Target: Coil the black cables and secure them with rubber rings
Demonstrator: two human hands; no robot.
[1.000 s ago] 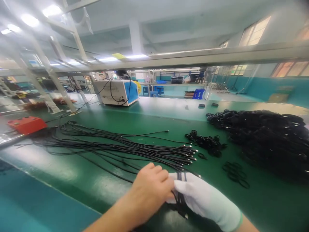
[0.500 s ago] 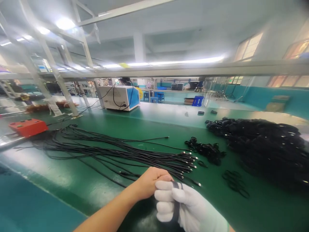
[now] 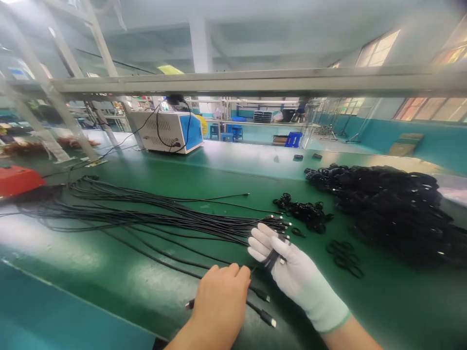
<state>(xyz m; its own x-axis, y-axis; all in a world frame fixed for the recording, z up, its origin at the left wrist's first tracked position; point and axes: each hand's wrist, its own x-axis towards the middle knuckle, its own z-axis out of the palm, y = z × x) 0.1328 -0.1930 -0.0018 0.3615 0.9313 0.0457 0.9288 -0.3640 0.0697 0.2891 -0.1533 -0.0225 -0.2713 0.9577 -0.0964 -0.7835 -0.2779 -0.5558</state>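
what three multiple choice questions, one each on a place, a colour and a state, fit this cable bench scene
1. Where does the big pile of coiled cables lie?
A. right side of the bench
B. on the red box
C. under the bench

2. What colour is the glove on the right hand?
A. blue
B. white
C. black

3. What is the left hand doing?
A. raised in the air
B. gripping the machine
C. resting palm down on the green mat over loose cables

Answers: 1 A, the black heap sits far right on the mat. 2 B, the glove is white. 3 C, its fingers lie flat on the mat.
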